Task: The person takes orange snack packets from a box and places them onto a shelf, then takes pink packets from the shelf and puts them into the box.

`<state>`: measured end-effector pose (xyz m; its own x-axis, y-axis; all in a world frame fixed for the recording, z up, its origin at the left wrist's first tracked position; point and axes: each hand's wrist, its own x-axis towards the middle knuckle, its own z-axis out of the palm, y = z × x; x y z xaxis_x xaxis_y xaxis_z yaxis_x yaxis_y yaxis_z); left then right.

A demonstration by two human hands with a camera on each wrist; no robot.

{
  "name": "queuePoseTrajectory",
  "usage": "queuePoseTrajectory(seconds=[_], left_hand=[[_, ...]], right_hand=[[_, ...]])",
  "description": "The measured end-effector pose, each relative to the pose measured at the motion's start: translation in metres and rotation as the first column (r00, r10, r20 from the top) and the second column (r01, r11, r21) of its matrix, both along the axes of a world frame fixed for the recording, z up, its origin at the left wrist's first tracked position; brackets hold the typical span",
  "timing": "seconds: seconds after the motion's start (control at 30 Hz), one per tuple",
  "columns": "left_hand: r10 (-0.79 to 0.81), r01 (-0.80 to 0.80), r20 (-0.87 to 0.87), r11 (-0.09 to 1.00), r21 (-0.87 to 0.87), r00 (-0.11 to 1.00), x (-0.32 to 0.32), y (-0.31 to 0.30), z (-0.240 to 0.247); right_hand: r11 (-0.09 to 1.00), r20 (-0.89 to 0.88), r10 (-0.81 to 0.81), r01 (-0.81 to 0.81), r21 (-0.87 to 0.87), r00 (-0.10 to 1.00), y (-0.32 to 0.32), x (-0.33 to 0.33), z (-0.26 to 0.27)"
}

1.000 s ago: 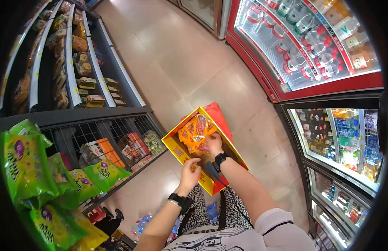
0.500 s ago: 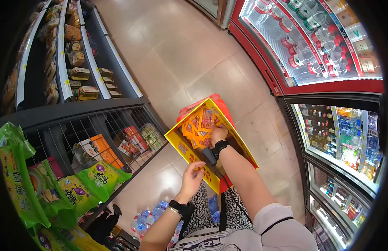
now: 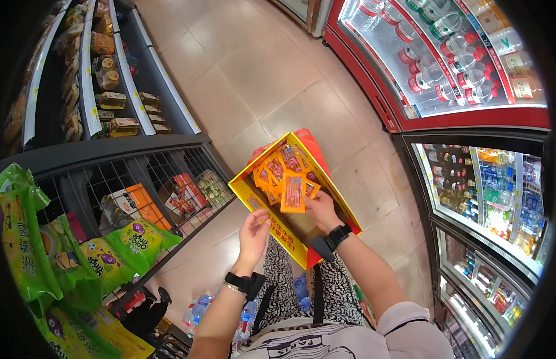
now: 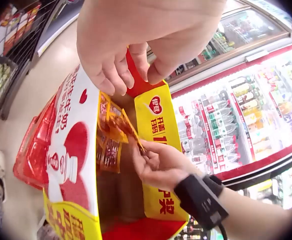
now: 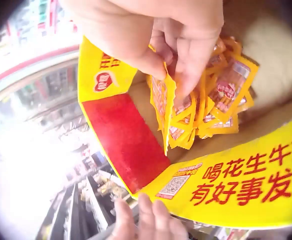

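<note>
The right hand pinches the edge of an orange snack packet above an open yellow and red cardboard box. More orange packets lie heaped at the box's far end. In the right wrist view the pinched packet hangs on edge between thumb and fingers, with the heap behind it. The left hand hovers by the box's left side, holding nothing, its fingers loosely bent. In the left wrist view the left hand is above the box's white side.
A red thing lies under the box on the tiled floor. Shelving with a wire rack and green snack bags stands at left. Drink fridges line the right. Bottles stand by the person's legs.
The right hand has come back from the heap toward the person with one packet pinched up. The left hand has risen slightly and moved a little left.
</note>
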<state>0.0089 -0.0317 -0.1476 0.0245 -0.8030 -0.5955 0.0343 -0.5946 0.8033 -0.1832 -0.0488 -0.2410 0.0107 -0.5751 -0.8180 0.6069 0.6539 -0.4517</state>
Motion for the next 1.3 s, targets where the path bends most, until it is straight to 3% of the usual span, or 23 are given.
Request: queuePoseTrajectory(seconds=[0.03, 0.07, 0.1, 0.13, 0.2, 0.23, 0.27, 0.3, 0.33, 0.4, 0.43, 0.47, 0.5, 0.53, 0.6, 0.63, 0.7, 0.73, 0.8, 0.97, 1.2, 1.27, 1.3], left_hand=[[-0.004, 0.004, 0.001, 1.0, 0.0, 1.0, -0.003, -0.01, 0.009], [-0.142, 0.198, 0.27, 0.962, -0.19, 0.952, -0.006, -0.019, 0.02], [-0.204, 0.417, 0.538, 0.854, -0.311, 0.818, -0.009, -0.029, 0.032], [-0.203, 0.418, 0.539, 0.853, -0.312, 0.818, -0.013, -0.038, 0.044], [-0.436, 0.772, 0.721, 0.598, -0.216, 0.538, -0.02, -0.049, 0.061], [-0.555, 0.771, 0.571, 0.588, -0.245, 0.605, -0.018, -0.048, 0.054], [-0.555, 0.771, 0.572, 0.587, -0.246, 0.604, -0.018, -0.047, 0.055], [-0.771, 0.815, 0.308, 0.579, -0.026, 0.557, -0.018, -0.047, 0.056], [-0.869, 0.857, -0.018, 0.485, 0.173, 0.495, -0.019, -0.045, 0.057], [-0.832, 0.826, -0.016, 0.548, 0.136, 0.554, -0.013, -0.03, 0.046], [-0.738, 0.744, -0.099, 0.658, 0.113, 0.668, -0.012, -0.028, 0.047], [-0.623, 0.645, -0.183, 0.757, 0.102, 0.76, -0.01, -0.025, 0.047], [-0.623, 0.645, -0.182, 0.757, 0.104, 0.761, -0.006, -0.02, 0.044], [-0.524, 0.55, -0.195, 0.828, 0.111, 0.829, -0.001, -0.015, 0.04], [-0.417, 0.446, -0.207, 0.887, 0.12, 0.885, 0.012, -0.005, 0.036], [-0.342, 0.373, -0.201, 0.916, 0.145, 0.918, 0.019, 0.0, 0.035], [-0.234, 0.271, -0.188, 0.941, 0.205, 0.954, 0.029, 0.007, 0.037], [-0.234, 0.272, -0.187, 0.94, 0.207, 0.954, 0.032, 0.012, 0.037], [-0.152, 0.179, -0.131, 0.956, 0.233, 0.98, 0.039, 0.021, 0.036], [-0.048, 0.077, -0.12, 0.966, 0.248, 0.992, 0.049, 0.044, 0.025], [0.024, -0.007, -0.067, 0.971, 0.239, 0.997, 0.054, 0.047, 0.028], [0.042, -0.025, -0.067, 0.971, 0.24, 0.997, 0.055, 0.046, 0.028], [0.069, -0.05, -0.072, 0.971, 0.235, 0.995, 0.056, 0.045, 0.028]], right_hand=[[0.96, -0.136, 0.197, -0.219, -0.174, 0.971, 0.002, -0.007, 0.009], [0.844, -0.301, 0.354, -0.441, -0.305, 0.886, 0.005, -0.012, 0.018], [0.825, -0.185, 0.42, -0.459, -0.329, 0.888, 0.001, -0.016, 0.048], [0.717, -0.218, 0.546, -0.585, -0.379, 0.809, 0.003, -0.019, 0.055], [0.405, -0.39, 0.727, -0.812, -0.42, 0.565, 0.0, -0.034, 0.088], [0.405, -0.391, 0.727, -0.812, -0.421, 0.565, -0.007, -0.036, 0.107], [0.27, -0.446, 0.774, -0.871, -0.41, 0.45, -0.014, -0.039, 0.123], [0.129, -0.499, 0.802, -0.912, -0.39, 0.327, -0.019, -0.04, 0.13], [0.131, -0.5, 0.801, -0.912, -0.389, 0.328, -0.023, -0.041, 0.13], [0.075, -0.519, 0.805, -0.916, -0.395, 0.289, -0.028, -0.04, 0.129], [0.077, -0.519, 0.804, -0.916, -0.394, 0.291, -0.028, -0.037, 0.12], [0.303, -0.343, 0.811, -0.842, -0.446, 0.474, -0.027, -0.032, 0.106], [0.517, -0.153, 0.757, -0.726, -0.453, 0.635, -0.028, -0.029, 0.099], [0.626, -0.011, 0.748, -0.711, -0.321, 0.664, -0.036, -0.031, 0.097], [0.799, -0.015, 0.594, -0.592, -0.105, 0.805, -0.038, -0.023, 0.062], [0.8, -0.012, 0.593, -0.591, -0.103, 0.805, -0.038, -0.017, 0.041], [0.944, 0.026, 0.285, -0.285, 0.164, 0.958, -0.04, -0.003, -0.002], [0.944, 0.027, 0.284, -0.284, 0.166, 0.958, -0.043, 0.004, -0.017], [0.953, -0.092, 0.133, -0.102, 0.287, 0.987, -0.053, 0.018, -0.04], [0.965, -0.354, 0.032, 0.063, 0.256, 0.935, -0.062, 0.034, -0.08], [0.978, -0.4, 0.066, 0.019, 0.206, 0.914, -0.047, 0.033, -0.067], [0.976, -0.364, 0.086, -0.005, 0.218, 0.927, -0.037, 0.029, -0.055], [0.987, -0.29, 0.005, 0.041, 0.155, 0.957, -0.032, 0.028, -0.05]])
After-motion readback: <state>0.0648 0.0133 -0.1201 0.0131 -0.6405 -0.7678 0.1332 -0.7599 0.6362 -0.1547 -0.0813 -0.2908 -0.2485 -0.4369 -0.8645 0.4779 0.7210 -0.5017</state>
